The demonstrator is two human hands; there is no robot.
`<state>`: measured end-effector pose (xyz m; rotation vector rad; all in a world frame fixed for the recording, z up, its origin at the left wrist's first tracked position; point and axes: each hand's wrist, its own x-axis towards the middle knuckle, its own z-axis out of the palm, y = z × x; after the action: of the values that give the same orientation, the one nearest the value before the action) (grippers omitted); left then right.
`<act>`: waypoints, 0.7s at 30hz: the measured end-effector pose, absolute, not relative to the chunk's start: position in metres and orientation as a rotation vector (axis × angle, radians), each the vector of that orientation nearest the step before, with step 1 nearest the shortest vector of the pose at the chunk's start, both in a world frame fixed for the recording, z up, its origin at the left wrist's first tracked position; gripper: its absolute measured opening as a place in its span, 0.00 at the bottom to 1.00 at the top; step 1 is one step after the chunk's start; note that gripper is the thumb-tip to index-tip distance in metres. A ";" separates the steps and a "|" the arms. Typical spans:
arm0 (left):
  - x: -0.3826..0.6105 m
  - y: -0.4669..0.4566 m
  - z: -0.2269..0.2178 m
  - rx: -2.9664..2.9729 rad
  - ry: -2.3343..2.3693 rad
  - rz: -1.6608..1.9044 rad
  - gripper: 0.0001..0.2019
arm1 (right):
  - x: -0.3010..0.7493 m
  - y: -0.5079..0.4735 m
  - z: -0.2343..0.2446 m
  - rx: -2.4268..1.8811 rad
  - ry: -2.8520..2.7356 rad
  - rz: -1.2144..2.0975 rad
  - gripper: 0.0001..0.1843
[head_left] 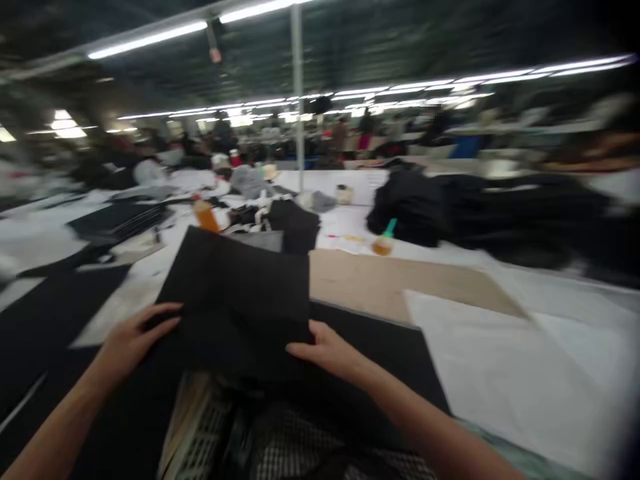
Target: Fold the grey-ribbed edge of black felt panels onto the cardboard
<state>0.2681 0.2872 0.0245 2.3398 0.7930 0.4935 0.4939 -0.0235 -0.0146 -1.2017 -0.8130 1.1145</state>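
Note:
Between my two hands a black fabric piece (240,293) is held up at a tilt, its lower part hanging toward my lap. My left hand (133,340) grips its left edge, thumb on the near face. At the right edge my right hand (325,347) pinches it, thumb in front and the other fingers mostly hidden behind. Beneath and to the right, a larger black sheet (385,347) lies on the table. More black fabric (65,313) spreads out at the left. The picture is blurred by motion.
Brown board (400,283) and white paper (505,367) cover the table at right. An amber pot with a green brush (384,243) and an orange bottle (206,215) stand beyond the fabric. Dark cloth (475,207) is heaped at back right. A plastic crate (205,427) is below me.

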 end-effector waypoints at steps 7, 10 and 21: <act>0.101 0.371 0.011 2.136 0.981 0.582 0.28 | 0.398 0.117 -0.045 -1.197 -0.929 1.302 0.27; 0.065 0.386 -0.008 2.049 1.006 0.600 0.30 | 0.360 0.145 -0.057 -1.175 -0.965 1.295 0.26; -0.041 0.387 -0.030 1.840 1.165 0.660 0.37 | 0.276 0.184 -0.074 -1.158 -0.982 1.433 0.24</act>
<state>-0.0408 0.3869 -0.0301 1.8405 1.1649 0.6598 0.2765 0.1837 -0.0744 -1.1577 -0.9816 1.4327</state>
